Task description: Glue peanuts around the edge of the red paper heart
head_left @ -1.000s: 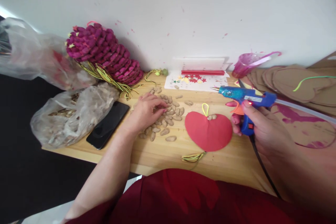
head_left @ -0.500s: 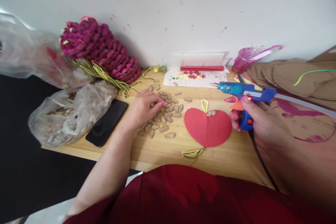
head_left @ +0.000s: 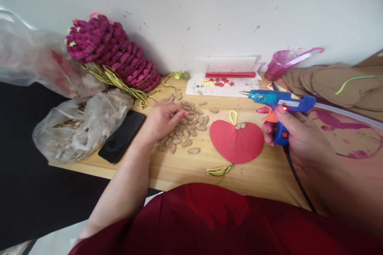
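Note:
On the peanut pile (head_left: 194, 121) rests my left hand (head_left: 166, 118), fingers bent and pressed together. Its fingertips are tucked under, so what they hold is hidden. My right hand (head_left: 295, 129) is wrapped round a blue glue gun (head_left: 279, 100) with an orange trigger, its nozzle pointing left. A clear glue stick (head_left: 344, 113) sticks out of its back end. Below the nozzle lies a red heart (head_left: 236, 145) with a yellow loop (head_left: 233, 117) at its notch and a tassel (head_left: 220, 170) at its tip. One peanut (head_left: 240, 126) sits by the notch.
At left are a plastic bag of peanuts (head_left: 80, 127), a black phone (head_left: 122, 137) and a bundle of magenta pieces (head_left: 113, 53). White paper (head_left: 191, 87) with star sequins (head_left: 220, 82) lies at the back. Right stand a pink cup (head_left: 277, 65) and cardboard hearts (head_left: 332, 83).
The view has tilted slightly, so things sit a little higher in the picture. Both hands stay almost where they were, the right still gripping the glue gun.

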Available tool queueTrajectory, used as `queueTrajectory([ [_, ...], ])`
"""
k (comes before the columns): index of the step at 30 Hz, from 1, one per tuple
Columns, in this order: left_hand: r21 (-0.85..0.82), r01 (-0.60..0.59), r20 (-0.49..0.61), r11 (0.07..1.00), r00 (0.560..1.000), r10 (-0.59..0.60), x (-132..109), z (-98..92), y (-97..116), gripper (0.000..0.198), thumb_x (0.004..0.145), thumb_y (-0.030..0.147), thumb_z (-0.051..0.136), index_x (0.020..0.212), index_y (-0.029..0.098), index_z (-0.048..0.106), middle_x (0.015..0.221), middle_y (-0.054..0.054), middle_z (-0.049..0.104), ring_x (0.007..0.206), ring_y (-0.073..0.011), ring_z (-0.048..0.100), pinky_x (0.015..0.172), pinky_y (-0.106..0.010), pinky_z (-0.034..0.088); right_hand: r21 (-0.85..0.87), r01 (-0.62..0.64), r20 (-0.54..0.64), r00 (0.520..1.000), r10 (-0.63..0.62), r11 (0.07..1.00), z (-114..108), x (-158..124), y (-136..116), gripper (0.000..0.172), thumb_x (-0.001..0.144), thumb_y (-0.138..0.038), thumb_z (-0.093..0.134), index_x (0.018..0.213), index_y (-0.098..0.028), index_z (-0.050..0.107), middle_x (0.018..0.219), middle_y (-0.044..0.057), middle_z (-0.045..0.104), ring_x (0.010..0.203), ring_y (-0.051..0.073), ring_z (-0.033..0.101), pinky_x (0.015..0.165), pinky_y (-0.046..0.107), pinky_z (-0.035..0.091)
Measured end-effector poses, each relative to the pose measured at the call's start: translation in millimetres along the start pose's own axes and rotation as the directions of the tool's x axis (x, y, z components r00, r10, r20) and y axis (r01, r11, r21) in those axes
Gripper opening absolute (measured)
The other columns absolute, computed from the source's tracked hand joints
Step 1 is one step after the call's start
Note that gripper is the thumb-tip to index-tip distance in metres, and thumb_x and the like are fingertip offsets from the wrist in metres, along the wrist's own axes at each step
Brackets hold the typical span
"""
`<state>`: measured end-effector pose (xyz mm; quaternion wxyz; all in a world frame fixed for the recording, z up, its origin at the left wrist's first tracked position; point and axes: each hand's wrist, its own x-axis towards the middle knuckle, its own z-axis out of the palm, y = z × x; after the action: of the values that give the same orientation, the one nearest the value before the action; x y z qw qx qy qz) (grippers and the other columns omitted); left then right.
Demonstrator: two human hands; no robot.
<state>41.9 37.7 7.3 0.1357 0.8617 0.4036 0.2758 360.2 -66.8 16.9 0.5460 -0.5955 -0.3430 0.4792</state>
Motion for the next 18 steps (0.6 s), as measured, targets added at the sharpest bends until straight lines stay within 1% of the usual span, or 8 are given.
queueTrajectory([
  [2,-0.001,0.028,0.005,1.000,1.000,-0.028,-1,-3.3,2,0.024,0.097,0.033,0.060,0.085,0.019,0.075,0.079,-0.005,0.074,0.079,-0.0205,0.065,0.079,-0.036,0.048,-0.008,0.003,0.005,1.000,-0.003,1.000,-1,1,0,0.045,0.079,-0.063,0.076,0.091,-0.019,0.073,0.057,-0.001,0.059,0.042,0.013,0.055,0.039,0.022,0.038],
  [5,0.031,0.057,0.019,0.998,0.998,-0.058,-3,-10.5,10,0.021,0.097,0.025,0.057,0.107,0.020,0.075,0.100,-0.007,0.078,0.096,-0.0238,0.067,0.090,-0.040,0.049,-0.013,0.004,0.006,1.000,-0.004,1.000,-1,1,0,0.042,0.082,-0.061,0.075,0.090,-0.019,0.073,0.057,-0.001,0.059,0.042,0.012,0.055,0.039,0.021,0.039],
  [6,0.057,0.059,0.032,0.997,0.998,-0.061,-4,-13.1,13,0.022,0.097,0.023,0.058,0.111,0.020,0.075,0.105,-0.007,0.078,0.100,-0.0248,0.067,0.093,-0.042,0.048,-0.010,0.008,0.003,1.000,-0.008,1.000,-2,1,0,0.040,0.083,-0.059,0.075,0.091,-0.020,0.073,0.059,-0.001,0.059,0.043,0.012,0.055,0.040,0.021,0.039],
  [8,0.119,0.048,0.070,0.992,0.996,-0.057,-8,-17.5,20,0.020,0.095,0.020,0.060,0.108,0.021,0.075,0.103,-0.007,0.077,0.102,-0.0260,0.066,0.096,-0.044,0.047,0.008,0.025,-0.008,1.000,-0.025,1.000,-2,0,1,0.035,0.083,-0.056,0.076,0.094,-0.022,0.073,0.065,0.000,0.062,0.046,0.012,0.056,0.040,0.022,0.041],
  [10,0.169,0.026,0.118,0.985,0.992,-0.047,-14,-19.4,26,0.015,0.095,0.020,0.062,0.098,0.022,0.076,0.096,-0.006,0.076,0.099,-0.0258,0.064,0.094,-0.044,0.046,0.026,0.045,-0.016,0.999,-0.045,0.999,-4,0,2,0.031,0.083,-0.053,0.077,0.097,-0.025,0.074,0.074,0.001,0.066,0.050,0.012,0.057,0.041,0.022,0.042],
  [12,0.186,0.007,0.147,0.983,0.988,-0.035,-22,-18.0,31,0.012,0.094,0.021,0.063,0.096,0.023,0.075,0.094,-0.005,0.075,0.098,-0.0254,0.064,0.093,-0.043,0.045,0.031,0.052,-0.007,0.999,-0.052,0.998,-5,-1,3,0.030,0.084,-0.053,0.077,0.098,-0.026,0.075,0.079,0.001,0.067,0.053,0.012,0.058,0.041,0.022,0.042],
  [15,0.178,0.006,0.145,0.984,0.989,-0.032,-35,-12.7,38,0.012,0.095,0.022,0.065,0.103,0.023,0.073,0.100,-0.005,0.074,0.102,-0.0257,0.063,0.091,-0.042,0.045,0.021,0.058,0.028,0.998,-0.059,0.998,-6,-2,3,0.030,0.087,-0.053,0.073,0.099,-0.026,0.076,0.071,0.001,0.064,0.053,0.012,0.057,0.041,0.022,0.042],
  [18,0.181,0.007,0.120,0.983,0.992,-0.029,-43,-11.4,41,0.013,0.095,0.023,0.066,0.105,0.024,0.074,0.099,-0.005,0.074,0.102,-0.0259,0.062,0.089,-0.042,0.044,0.017,0.053,0.045,0.998,-0.054,0.998,-6,-3,2,0.030,0.088,-0.054,0.072,0.098,-0.026,0.076,0.064,0.000,0.061,0.049,0.012,0.055,0.041,0.022,0.041],
])
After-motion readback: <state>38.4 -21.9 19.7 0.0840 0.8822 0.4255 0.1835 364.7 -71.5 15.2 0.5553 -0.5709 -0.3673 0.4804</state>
